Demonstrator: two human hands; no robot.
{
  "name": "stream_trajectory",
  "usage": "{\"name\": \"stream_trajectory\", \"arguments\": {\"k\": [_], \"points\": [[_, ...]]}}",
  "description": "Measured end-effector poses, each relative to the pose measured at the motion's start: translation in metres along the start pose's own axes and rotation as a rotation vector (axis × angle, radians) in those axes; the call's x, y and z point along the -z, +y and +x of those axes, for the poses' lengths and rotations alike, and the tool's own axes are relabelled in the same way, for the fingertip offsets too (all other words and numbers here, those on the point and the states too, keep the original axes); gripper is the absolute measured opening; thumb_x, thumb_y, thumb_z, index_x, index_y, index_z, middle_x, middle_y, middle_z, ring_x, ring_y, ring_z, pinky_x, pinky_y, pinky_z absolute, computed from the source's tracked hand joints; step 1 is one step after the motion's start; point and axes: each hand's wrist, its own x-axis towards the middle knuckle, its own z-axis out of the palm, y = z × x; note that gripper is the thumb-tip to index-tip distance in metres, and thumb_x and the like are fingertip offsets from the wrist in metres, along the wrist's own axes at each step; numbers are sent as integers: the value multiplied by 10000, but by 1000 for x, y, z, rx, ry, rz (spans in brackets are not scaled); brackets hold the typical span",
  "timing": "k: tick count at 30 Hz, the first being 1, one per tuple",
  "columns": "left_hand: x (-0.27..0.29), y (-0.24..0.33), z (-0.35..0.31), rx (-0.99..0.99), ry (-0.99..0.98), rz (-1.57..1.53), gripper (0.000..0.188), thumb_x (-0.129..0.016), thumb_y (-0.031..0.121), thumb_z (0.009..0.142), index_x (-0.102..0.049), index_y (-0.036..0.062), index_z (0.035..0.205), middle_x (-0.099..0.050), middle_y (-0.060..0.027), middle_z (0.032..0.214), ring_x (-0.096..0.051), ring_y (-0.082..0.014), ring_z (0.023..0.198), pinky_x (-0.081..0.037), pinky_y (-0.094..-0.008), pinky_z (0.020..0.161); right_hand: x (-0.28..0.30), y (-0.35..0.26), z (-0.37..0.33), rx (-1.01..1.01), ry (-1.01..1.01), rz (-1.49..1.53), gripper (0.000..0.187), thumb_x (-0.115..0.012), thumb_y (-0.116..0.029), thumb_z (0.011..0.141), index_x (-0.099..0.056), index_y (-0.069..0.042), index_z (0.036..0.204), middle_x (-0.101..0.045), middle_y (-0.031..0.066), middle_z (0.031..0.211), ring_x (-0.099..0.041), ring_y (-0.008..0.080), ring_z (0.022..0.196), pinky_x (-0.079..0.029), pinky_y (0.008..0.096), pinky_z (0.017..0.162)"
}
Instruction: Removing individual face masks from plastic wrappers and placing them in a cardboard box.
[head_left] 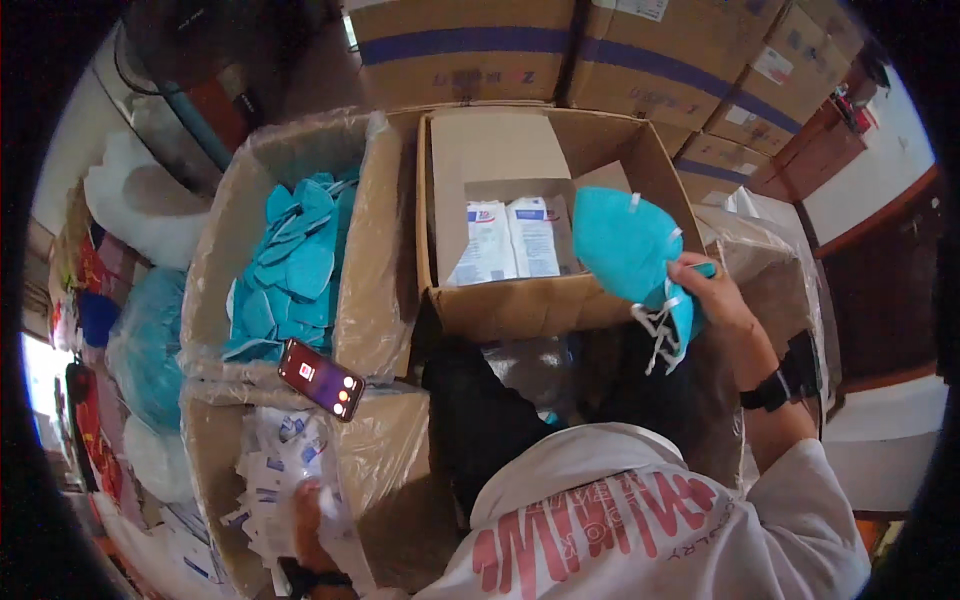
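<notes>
My right hand (708, 290) is closed on turquoise face masks (625, 245), pinching them at their right edge above the open carton. A large mask panel fans out to the left of the fingers. Below them hangs a narrower folded part with loose white straps (655, 330). My left hand (308, 505) reaches down into the lower left box, among white printed plastic packets (285, 460). Its fingers are blurred and partly lost against the packets, so its grip does not show.
Many turquoise masks (290, 260) fill the plastic-lined upper left box (215, 240). A phone (320, 380) lies on the edge between the left boxes. The middle carton (540, 308) holds white packets (510, 240). Stacked cartons (460, 60) stand behind; a plastic-covered box (765, 280) stands right.
</notes>
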Motion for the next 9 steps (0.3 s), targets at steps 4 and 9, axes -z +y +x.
{"name": "stream_trajectory", "arguments": {"k": [4,9], "points": [[10,170,-23,-183,467,53,170,-485,134,828,-594,7,851,-571,-66,823,-510,-171,762,-411,-284,693,-10,-2,-12,30,-106,64,179,-583,-229,816,-604,-52,817,-570,-30,706,-511,50,623,-411,191,568],[-74,291,-20,-823,101,-205,233,-418,175,874,-599,28,869,-561,-70,778,-512,-166,692,-426,-255,634,-33,1,-18,109,-372,72,197,-609,-230,810,-630,-40,858,-585,-26,755,-507,46,705,-417,212,649]]}}
